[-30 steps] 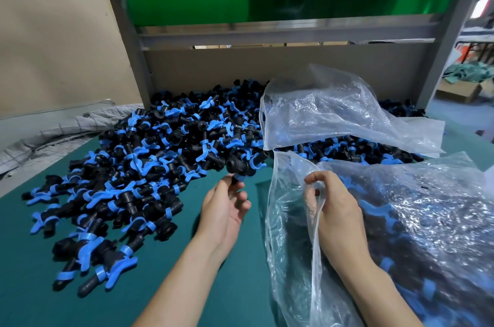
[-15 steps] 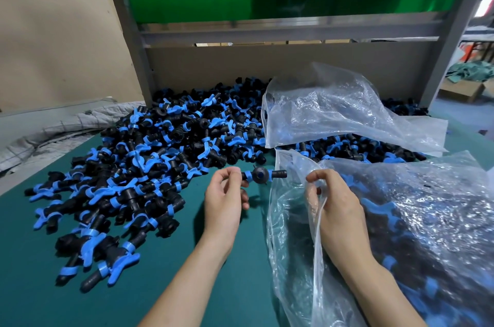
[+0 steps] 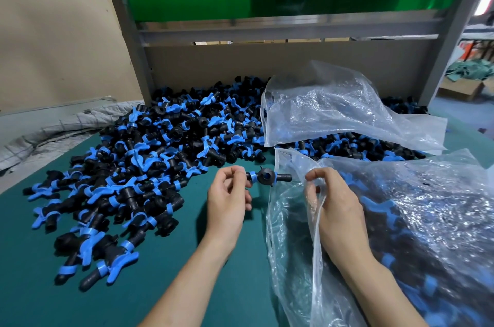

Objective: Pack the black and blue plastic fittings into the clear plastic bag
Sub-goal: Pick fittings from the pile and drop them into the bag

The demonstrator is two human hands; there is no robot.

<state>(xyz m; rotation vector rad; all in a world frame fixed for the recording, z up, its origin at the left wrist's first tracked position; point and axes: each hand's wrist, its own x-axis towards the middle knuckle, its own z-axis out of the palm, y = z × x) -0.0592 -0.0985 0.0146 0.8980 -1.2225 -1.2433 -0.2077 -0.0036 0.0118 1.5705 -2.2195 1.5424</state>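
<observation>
Pinching one fitting (image 3: 264, 176) by its end, left hand (image 3: 227, 201) sits just beside the clear bag (image 3: 401, 219) — right hand (image 3: 334, 201) pinches the rim. Mouth looks narrow, hard to tell — fitting may snag and drop.

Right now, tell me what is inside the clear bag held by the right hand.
Black and blue fittings show through the bag wall. Glare and folds hide how many, and the bottom is out of frame.

Fittings pile (image 3: 149, 166) left on table (image 3: 40, 300); bag (image 3: 401, 219) right; second bag (image 3: 334, 113) behind.
</observation>
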